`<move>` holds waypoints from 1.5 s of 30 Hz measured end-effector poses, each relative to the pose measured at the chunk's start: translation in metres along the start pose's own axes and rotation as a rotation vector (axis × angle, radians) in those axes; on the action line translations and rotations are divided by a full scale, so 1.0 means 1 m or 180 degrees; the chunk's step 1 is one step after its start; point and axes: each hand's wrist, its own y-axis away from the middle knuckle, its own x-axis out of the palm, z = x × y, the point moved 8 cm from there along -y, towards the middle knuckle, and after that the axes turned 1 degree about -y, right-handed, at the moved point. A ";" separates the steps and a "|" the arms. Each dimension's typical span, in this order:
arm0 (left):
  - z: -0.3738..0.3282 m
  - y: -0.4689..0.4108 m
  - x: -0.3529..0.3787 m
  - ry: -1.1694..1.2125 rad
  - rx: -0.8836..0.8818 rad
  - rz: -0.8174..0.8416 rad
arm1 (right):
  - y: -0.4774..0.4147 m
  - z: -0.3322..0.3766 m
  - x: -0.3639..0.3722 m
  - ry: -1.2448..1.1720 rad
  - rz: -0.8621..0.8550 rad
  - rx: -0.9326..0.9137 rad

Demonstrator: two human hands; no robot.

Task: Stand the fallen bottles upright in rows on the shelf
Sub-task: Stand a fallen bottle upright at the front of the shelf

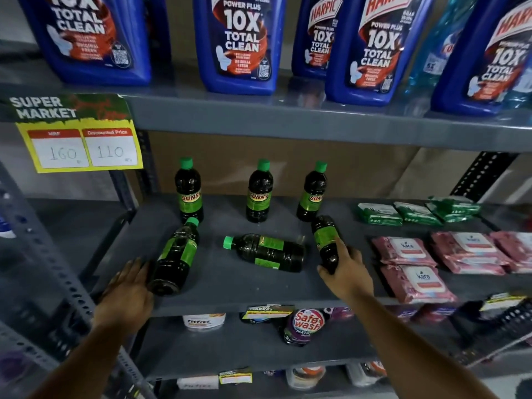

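Three bottles (259,191) stand upright in a back row on the grey shelf (230,289); three more lie fallen in front. The left hand (126,292) rests against the base of the left fallen bottle (175,254), near the front edge, grip unclear. The right hand (345,272) is wrapped around the right fallen bottle (326,240). The middle fallen bottle (266,251) lies untouched. Half remains, I judge. Open room lies between the rows; wipe packs (414,269) crowd the right.
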 end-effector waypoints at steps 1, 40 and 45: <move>-0.001 -0.001 0.000 0.0012 0.0004 0.0012 | 0.001 -0.002 0.001 -0.0046 -0.0051 0.0009; -0.001 0.003 0.000 -0.0080 -0.0137 0.0102 | -0.019 0.003 -0.034 -0.1430 -0.0672 0.0076; -0.002 0.003 0.000 -0.0092 -0.0127 0.0084 | -0.034 -0.001 -0.012 -0.1882 -0.0446 0.0079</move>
